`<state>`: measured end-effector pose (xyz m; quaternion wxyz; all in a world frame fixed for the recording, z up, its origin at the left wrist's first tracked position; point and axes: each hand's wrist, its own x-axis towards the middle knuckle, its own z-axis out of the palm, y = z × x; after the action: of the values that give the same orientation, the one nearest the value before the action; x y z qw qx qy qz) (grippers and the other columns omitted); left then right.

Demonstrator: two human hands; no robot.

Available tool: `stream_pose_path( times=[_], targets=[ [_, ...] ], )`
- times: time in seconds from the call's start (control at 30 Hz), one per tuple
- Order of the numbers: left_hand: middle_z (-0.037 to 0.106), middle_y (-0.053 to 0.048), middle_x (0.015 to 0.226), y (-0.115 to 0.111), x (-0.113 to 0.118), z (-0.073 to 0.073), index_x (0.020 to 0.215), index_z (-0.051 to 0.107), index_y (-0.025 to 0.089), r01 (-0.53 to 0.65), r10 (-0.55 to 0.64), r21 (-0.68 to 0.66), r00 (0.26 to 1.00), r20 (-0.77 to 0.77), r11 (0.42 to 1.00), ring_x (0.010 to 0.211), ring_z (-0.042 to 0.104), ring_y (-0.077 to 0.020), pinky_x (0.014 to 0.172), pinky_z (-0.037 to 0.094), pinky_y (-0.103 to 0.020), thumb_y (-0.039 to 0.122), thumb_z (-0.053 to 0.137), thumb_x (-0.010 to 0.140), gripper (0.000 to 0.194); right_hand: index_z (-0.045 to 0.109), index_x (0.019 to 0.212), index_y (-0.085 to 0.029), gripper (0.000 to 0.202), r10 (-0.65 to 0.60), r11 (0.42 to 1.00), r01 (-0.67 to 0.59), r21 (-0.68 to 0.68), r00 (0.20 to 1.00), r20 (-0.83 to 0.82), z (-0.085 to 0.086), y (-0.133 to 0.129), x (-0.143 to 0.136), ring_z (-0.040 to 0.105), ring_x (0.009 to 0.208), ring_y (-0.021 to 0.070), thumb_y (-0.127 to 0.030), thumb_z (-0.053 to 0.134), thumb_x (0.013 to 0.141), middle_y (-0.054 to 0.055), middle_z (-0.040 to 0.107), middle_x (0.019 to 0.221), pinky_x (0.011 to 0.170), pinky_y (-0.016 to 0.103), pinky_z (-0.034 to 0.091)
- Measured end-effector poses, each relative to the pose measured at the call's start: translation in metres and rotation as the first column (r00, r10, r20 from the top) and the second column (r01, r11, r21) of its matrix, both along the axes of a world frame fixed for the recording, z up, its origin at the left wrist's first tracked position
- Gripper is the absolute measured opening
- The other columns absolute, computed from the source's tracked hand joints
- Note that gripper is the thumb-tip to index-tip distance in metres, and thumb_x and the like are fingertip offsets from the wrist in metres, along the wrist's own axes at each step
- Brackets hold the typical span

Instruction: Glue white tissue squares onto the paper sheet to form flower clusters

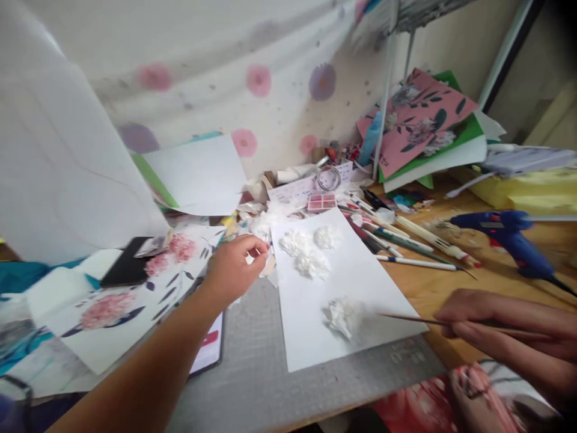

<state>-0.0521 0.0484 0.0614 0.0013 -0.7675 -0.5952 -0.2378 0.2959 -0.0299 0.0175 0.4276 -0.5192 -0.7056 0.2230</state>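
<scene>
My left hand (238,267) is raised beside the left edge of a white paper sheet (311,337), thumb and fingertips pinched together. A pale scrap shows behind the fingers, and whether they hold anything is unclear. My right hand (473,319) grips a thin brown stick (406,317) like a pencil. The stick's blurred far end points left at a crumpled white paper-like flower (345,316) on the sheet's lower part; whether they touch I cannot tell. A cluster of similar white ruffled pieces (306,255) lies on the sheet's upper part.
A blue glue gun (500,225) rests at right, near several brushes and pens (415,261). Beneath the sheet lies a grey cutting mat (252,355). A phone (210,349) and flower-printed paper (153,300) are at left. Pink floral paper (433,114) leans behind.
</scene>
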Motion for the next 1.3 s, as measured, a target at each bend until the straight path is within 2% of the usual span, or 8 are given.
stream_pose_path(
  times=[0.07,0.17,0.3,0.4,0.53,1.03,1.17,1.3],
  targets=[
    [0.064,0.002,0.084,-0.011,0.032,-0.004,0.073,0.056,0.02,0.124,-0.122,-0.024,0.991,0.048,0.992,0.079,0.059,-0.0134,0.074,0.045,-0.027,0.013,0.052,0.076,0.009,0.069,0.076,-0.03,0.018,0.088,0.989,-0.09,-0.117,0.996,-0.019,0.007,0.0,-0.003,0.065,0.076,0.0209,-0.038,0.055,0.083,0.004,0.069,0.081,0.06,0.024,0.052],
    [0.061,0.002,0.079,-0.025,0.07,-0.014,0.072,0.055,0.019,0.309,-0.3,-0.051,0.943,0.142,0.95,0.076,0.057,-0.0121,0.07,0.044,-0.026,0.007,0.051,0.075,0.014,0.068,0.083,-0.026,0.014,0.218,0.966,-0.211,-0.149,0.975,0.032,0.013,0.007,-0.01,0.064,0.074,0.0175,-0.033,0.057,0.083,0.003,0.069,0.081,0.063,0.024,0.051],
    [0.06,-0.001,0.082,-0.035,0.091,-0.03,0.075,0.054,0.018,0.415,-0.4,-0.055,0.9,0.173,0.908,0.079,0.055,-0.014,0.072,0.044,-0.029,0.004,0.049,0.077,0.015,0.066,0.085,-0.021,0.013,0.307,0.945,-0.298,-0.134,0.95,0.055,0.008,0.015,-0.017,0.062,0.071,0.0131,-0.025,0.054,0.085,0.001,0.067,0.078,0.061,0.021,0.047],
    [0.06,-0.002,0.084,-0.038,0.092,-0.038,0.076,0.054,0.017,0.472,-0.464,-0.048,0.877,0.123,0.88,0.08,0.054,-0.0158,0.072,0.044,-0.031,0.005,0.048,0.08,0.014,0.065,0.086,-0.02,0.012,0.342,0.931,-0.331,-0.156,0.939,0.043,0.003,0.018,-0.019,0.06,0.069,0.0104,-0.021,0.053,0.086,0.0,0.065,0.076,0.061,0.02,0.045],
    [0.06,-0.003,0.087,-0.038,0.089,-0.04,0.078,0.055,0.018,0.52,-0.515,-0.08,0.854,0.076,0.851,0.082,0.054,-0.0166,0.072,0.043,-0.033,0.008,0.047,0.084,0.014,0.065,0.087,-0.019,0.012,0.361,0.923,-0.351,-0.16,0.932,0.041,0.002,0.021,-0.022,0.058,0.069,0.0087,-0.017,0.053,0.085,-0.001,0.064,0.076,0.062,0.018,0.044],
    [0.061,-0.003,0.093,-0.034,0.086,-0.041,0.079,0.059,0.019,0.503,-0.497,-0.075,0.864,0.084,0.861,0.086,0.056,-0.0157,0.076,0.045,-0.031,0.008,0.049,0.083,0.015,0.066,0.087,-0.019,0.013,0.329,0.917,-0.316,-0.241,0.944,0.013,0.005,0.029,-0.032,0.059,0.072,0.0118,-0.016,0.053,0.083,0.001,0.065,0.077,0.065,0.022,0.045],
    [0.061,-0.002,0.091,-0.034,0.085,-0.042,0.079,0.059,0.019,0.497,-0.489,-0.067,0.866,0.105,0.865,0.086,0.056,-0.0154,0.075,0.045,-0.03,0.007,0.05,0.082,0.015,0.066,0.08,-0.019,0.012,0.282,0.923,-0.281,-0.262,0.959,-0.033,0.009,0.028,-0.027,0.059,0.065,0.011,-0.02,0.055,0.083,-0.001,0.064,0.071,0.058,0.02,0.044],
    [0.061,-0.002,0.091,-0.033,0.086,-0.042,0.079,0.059,0.019,0.5,-0.492,-0.06,0.864,0.112,0.864,0.086,0.056,-0.0148,0.075,0.045,-0.029,0.007,0.049,0.082,0.015,0.066,0.078,-0.019,0.014,0.294,0.905,-0.301,-0.3,0.953,-0.071,0.007,0.027,-0.025,0.058,0.061,0.0103,-0.025,0.055,0.083,-0.002,0.063,0.067,0.054,0.019,0.043]
  ],
)
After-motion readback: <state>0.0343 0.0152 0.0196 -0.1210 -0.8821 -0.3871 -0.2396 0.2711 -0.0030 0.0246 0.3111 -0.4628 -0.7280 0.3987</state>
